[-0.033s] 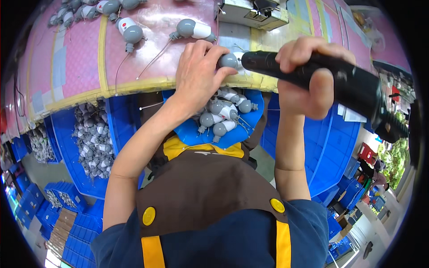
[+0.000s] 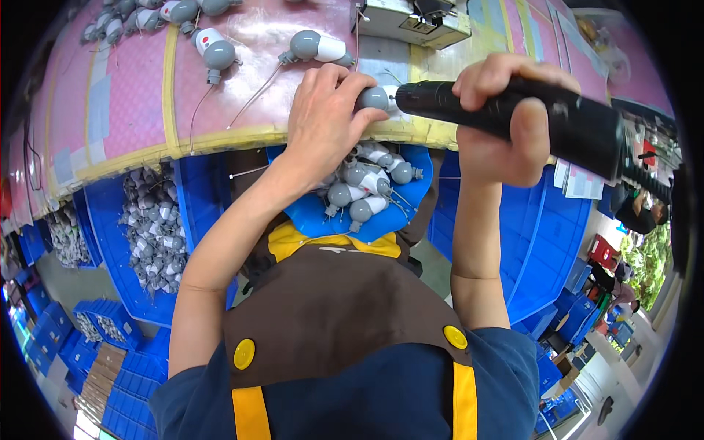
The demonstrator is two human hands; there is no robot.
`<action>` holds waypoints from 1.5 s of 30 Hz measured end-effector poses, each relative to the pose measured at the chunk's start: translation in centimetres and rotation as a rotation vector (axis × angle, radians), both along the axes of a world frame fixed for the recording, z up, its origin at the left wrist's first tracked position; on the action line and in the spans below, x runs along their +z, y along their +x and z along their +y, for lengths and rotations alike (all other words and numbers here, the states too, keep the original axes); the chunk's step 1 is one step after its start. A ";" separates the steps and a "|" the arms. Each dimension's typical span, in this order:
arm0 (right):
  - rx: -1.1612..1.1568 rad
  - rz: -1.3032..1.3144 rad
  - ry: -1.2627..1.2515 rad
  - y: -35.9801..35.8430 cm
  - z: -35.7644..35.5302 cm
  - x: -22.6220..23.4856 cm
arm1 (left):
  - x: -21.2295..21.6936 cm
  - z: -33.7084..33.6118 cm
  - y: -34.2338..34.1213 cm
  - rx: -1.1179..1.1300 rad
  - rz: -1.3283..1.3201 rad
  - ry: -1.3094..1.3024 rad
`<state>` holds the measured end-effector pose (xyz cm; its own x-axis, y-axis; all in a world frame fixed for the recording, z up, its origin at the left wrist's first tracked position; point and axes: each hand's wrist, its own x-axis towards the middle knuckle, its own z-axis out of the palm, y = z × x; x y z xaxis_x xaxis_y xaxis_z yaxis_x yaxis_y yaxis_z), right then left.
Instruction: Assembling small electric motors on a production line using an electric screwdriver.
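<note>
My left hand (image 2: 328, 111) rests near the front edge of the workbench, thumb and fingers closed around a rounded grey-and-white housing (image 2: 375, 98). Wrapped in my right hand (image 2: 511, 121) is a black electric screwdriver (image 2: 433, 97), held nearly level. Its front end meets the white side of the housing; the exact contact is too small to make out. Below the bench edge, a blue tray (image 2: 308, 219) in front of my apron holds several similar grey-and-white housings (image 2: 357, 174) with thin wires.
More wired housings (image 2: 317, 47) lie on the pink, yellow-taped bench (image 2: 139, 110), several heaped at the far left. A metal box (image 2: 418, 22) stands at the back. Blue bins flank me; the left bin (image 2: 110, 257) is filled with grey parts. A coiled cord (image 2: 649, 183) trails from the screwdriver.
The screwdriver's rear end and my right hand have risen slightly, so the tool lies a little more level. My left hand and the housing have barely moved.
</note>
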<state>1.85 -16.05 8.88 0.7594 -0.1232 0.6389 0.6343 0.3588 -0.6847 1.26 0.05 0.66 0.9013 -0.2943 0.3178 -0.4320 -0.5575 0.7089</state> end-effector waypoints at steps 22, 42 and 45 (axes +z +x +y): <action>-0.274 0.126 -0.201 -1.9 -3.2 0.6 | -3.4 1.1 -7.5 -0.360 0.066 0.355; -0.281 0.148 -0.164 -1.5 -3.9 0.5 | 2.1 4.1 -5.5 -0.472 0.475 -0.058; -0.156 0.166 -0.097 -0.5 -4.3 2.4 | 3.0 5.1 -2.0 -0.235 0.105 -0.090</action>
<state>1.35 -20.37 11.30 0.8314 -0.1919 0.5215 0.5529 0.1929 -0.8106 -0.72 5.20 3.62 0.8409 -0.4742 0.2609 -0.4639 -0.3833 0.7987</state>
